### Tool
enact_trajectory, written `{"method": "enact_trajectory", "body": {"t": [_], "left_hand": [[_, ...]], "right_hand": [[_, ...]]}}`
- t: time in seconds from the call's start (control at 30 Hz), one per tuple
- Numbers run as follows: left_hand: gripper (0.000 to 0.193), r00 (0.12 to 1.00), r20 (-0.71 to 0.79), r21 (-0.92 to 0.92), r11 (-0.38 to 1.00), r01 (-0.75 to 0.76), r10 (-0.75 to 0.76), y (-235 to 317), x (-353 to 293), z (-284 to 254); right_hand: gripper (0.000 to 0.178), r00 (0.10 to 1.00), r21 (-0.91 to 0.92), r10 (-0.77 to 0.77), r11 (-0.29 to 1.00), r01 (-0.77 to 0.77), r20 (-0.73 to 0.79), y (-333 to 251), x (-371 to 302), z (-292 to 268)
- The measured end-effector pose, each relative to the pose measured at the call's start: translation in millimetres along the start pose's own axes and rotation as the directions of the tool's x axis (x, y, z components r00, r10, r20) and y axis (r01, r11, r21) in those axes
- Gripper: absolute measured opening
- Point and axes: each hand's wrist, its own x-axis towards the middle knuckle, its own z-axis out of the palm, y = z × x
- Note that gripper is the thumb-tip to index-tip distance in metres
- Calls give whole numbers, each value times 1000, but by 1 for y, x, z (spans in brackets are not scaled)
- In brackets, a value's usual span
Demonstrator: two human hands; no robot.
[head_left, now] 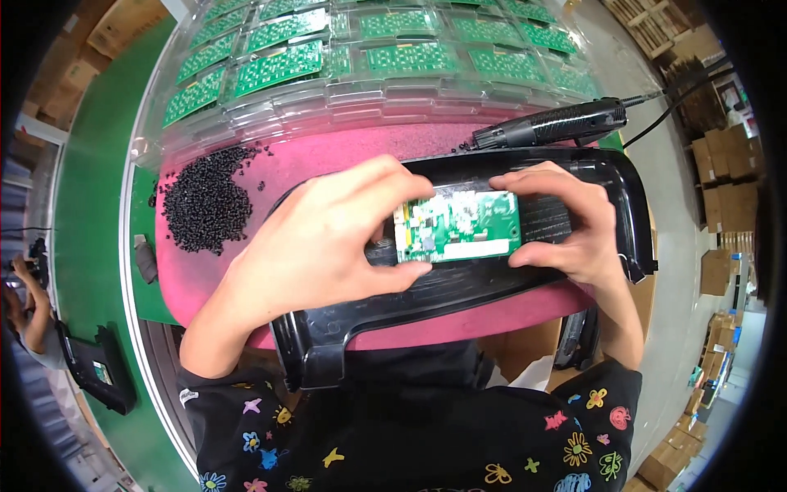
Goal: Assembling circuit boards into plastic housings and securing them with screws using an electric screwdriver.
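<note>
A green circuit board [459,228] with small parts and a white strip is held level between both hands. My left hand [348,230] pinches its left end, thumb at the near corner and fingers at the far one. On the right end, my right hand [570,217] grips the board the same way, thumb near and fingers far. Below the board lies a black plastic housing [328,320], open side up, on a pink mat [393,334]. Whether the board touches the housing I cannot tell.
Black screws [205,201] lie heaped at the mat's left. A black electric screwdriver [557,123] rests behind the housing, its cable running off right. Clear plastic trays [352,107] of green boards stand at the back. At far left, another person's arm [33,307] is near a similar black housing [98,369].
</note>
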Motion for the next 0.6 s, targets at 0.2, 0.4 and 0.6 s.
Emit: {"method": "enact_trajectory", "body": {"t": [0.2,0.4,0.6], "left_hand": [[51,981,175,128,990,58,-80,-8,3,12],[50,982,179,250,968,18,-65,-7,5,15],[51,975,208,291,956,19,-82,-6,6,15]], "right_hand": [[54,995,-47,61,997,-57,84,17,-6,11],[51,995,-71,39,997,-33,90,18,-3,14],[53,994,-100,41,994,-31,99,18,-5,16]]}}
